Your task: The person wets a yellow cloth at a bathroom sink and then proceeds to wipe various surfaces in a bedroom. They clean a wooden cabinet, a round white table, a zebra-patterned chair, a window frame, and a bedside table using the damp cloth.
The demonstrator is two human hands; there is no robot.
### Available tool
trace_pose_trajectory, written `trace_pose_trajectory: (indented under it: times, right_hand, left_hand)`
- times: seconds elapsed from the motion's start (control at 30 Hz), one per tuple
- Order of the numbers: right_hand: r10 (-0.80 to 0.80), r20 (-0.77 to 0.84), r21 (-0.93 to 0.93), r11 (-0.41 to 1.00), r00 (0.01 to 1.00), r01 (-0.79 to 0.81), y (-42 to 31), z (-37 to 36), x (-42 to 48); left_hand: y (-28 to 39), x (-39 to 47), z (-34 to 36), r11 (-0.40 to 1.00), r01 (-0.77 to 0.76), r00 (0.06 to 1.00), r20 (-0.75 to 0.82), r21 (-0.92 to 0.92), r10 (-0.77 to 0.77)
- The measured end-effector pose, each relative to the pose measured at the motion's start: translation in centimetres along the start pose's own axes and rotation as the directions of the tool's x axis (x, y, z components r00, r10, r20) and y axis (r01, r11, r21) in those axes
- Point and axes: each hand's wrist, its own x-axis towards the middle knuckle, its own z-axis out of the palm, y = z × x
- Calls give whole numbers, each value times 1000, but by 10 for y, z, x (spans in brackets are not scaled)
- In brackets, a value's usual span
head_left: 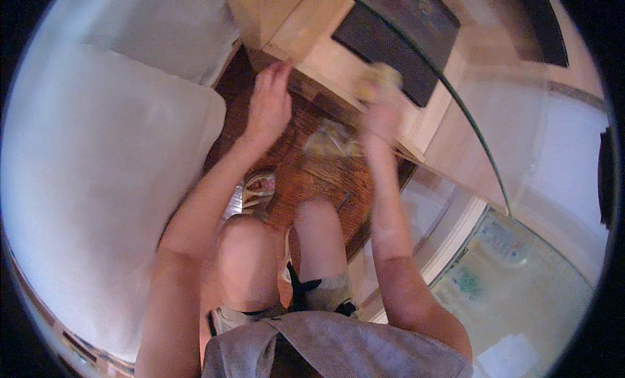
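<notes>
My right hand is blurred by motion and grips a bunched yellowish thing, probably a cloth or sponge. It is over the front of a light wood cabinet, close to a flat black panel that lies on it. My left hand reaches out with loosely bent fingers, their tips by the cabinet's lower front edge; nothing shows in it. Whether those fingertips touch the wood, I cannot tell. Between the hands, a crumpled, pale yellowish thing lies on the dark wood floor, too blurred to name.
A large pale upholstered or padded surface fills the left side. The dark curved edge of a glass sheet crosses above the cabinet. At the lower right is a glass surface with items seen at it. A strappy sandal shows beyond my knee.
</notes>
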Motion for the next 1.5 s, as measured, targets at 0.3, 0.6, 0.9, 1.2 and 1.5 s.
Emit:
trace_pose_trajectory:
  times: [0.3, 0.6, 0.9, 1.2, 1.5]
  right_hand:
    - [-460, 56, 369, 834, 886, 410, 16, -26, -39]
    - [-61, 110, 232, 972, 992, 34, 59, 237, -38]
    - [-110, 328, 516, 853, 938, -80, 115, 203, -83]
    - [-474, 183, 57, 879, 861, 472, -16, 246, -52]
    - [-50, 319, 412, 907, 946, -91, 63, 229, -75]
  left_hand:
    - [-38, 7, -10, 999, 24, 999, -22, -28, -25]
    - [-83, -44, 1, 941, 338, 888, 341, -33, -307]
    - [-111, -156, -61, 726, 687, 541, 685, -25, -488]
    - [-116, -159, -57, 778, 616, 607, 704, -124, -369]
    - [-98, -186, -84, 674, 730, 526, 721, -111, -451]
